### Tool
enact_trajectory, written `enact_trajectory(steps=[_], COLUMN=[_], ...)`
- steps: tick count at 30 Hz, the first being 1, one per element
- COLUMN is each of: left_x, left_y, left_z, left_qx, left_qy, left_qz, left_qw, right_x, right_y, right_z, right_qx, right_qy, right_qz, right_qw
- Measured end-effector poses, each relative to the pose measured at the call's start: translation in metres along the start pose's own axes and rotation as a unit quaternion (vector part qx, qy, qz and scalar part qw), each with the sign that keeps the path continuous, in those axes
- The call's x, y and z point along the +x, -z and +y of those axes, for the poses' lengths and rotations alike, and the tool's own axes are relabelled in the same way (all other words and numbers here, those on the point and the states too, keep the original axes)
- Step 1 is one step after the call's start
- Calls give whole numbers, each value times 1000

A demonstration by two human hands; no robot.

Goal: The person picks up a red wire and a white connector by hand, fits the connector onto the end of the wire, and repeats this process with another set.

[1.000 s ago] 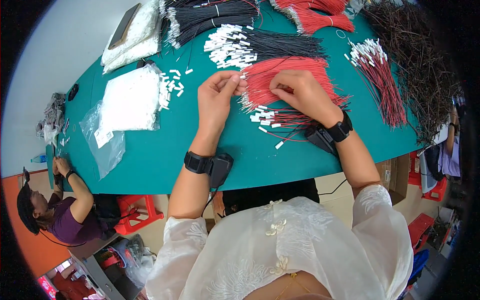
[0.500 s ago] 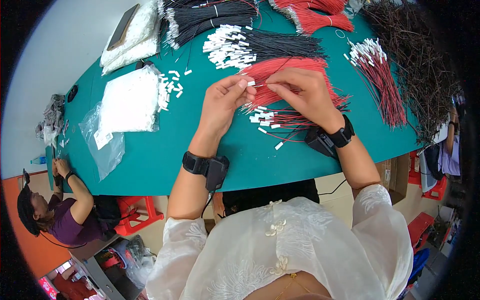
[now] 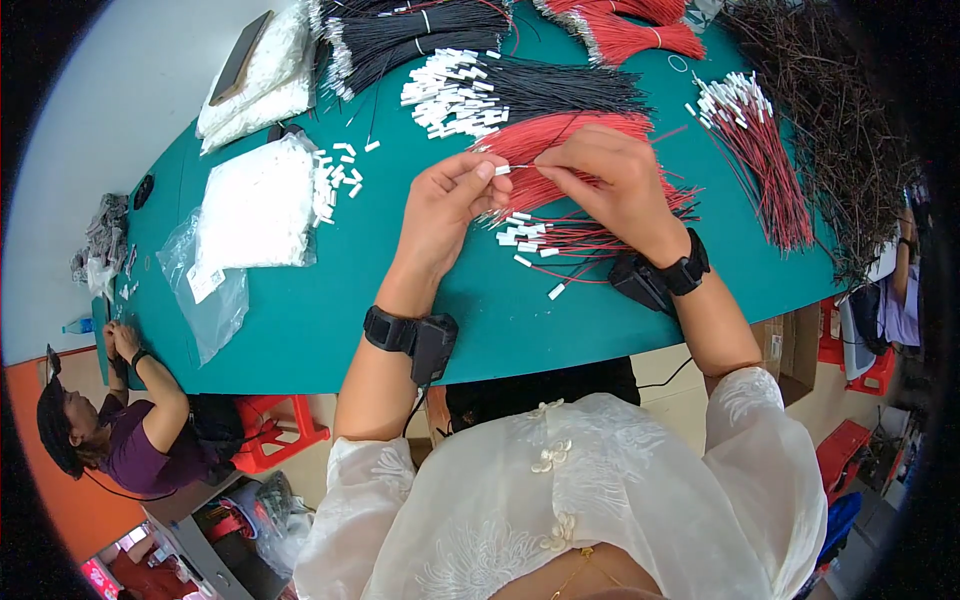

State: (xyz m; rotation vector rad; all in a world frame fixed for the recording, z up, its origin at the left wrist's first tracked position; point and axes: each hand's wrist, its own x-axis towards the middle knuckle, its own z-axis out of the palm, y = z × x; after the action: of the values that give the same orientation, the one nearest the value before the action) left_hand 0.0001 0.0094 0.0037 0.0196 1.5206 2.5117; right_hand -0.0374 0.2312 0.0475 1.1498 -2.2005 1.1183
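My left hand (image 3: 446, 200) pinches a small white connector housing (image 3: 502, 170) between thumb and fingertips. My right hand (image 3: 608, 178) is closed on a thin red wire whose near end meets the housing; how deep it sits inside is too small to tell. The wire's tail (image 3: 672, 133) sticks out beyond my right knuckles. Under my hands lies a bundle of red wires (image 3: 560, 130). Just below them, red and black wires with white housings (image 3: 525, 235) are spread on the green table (image 3: 520, 330).
Loose white housings (image 3: 338, 180) lie left beside a full clear bag (image 3: 258, 205). Black wires with housings (image 3: 455, 95) are at the back, a finished-looking bundle (image 3: 745, 130) at right, and a dark wire heap (image 3: 825, 130) beyond. A co-worker (image 3: 130, 430) sits at far left.
The wire in my right hand has shifted, and its tail now shows beyond my knuckles. Both hands stay almost in place, the housing and wire still meeting.
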Motion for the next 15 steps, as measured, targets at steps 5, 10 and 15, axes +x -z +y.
enact_trajectory(steps=[5, 10, 15], left_x=[0, 0, -1], left_y=[-1, -3, -4], left_z=[0, 0, -2], left_qx=[6, 17, 23], left_qy=[2, 3, 2], left_qz=[-2, -5, -9], left_qw=[1000, 1000, 1000], right_x=[1, 0, 0], right_y=[1, 0, -2], right_z=[-2, -2, -3], right_qx=[-31, -57, -79], right_qy=[22, 29, 54], right_qz=[-9, -18, -24], right_qw=[999, 998, 995])
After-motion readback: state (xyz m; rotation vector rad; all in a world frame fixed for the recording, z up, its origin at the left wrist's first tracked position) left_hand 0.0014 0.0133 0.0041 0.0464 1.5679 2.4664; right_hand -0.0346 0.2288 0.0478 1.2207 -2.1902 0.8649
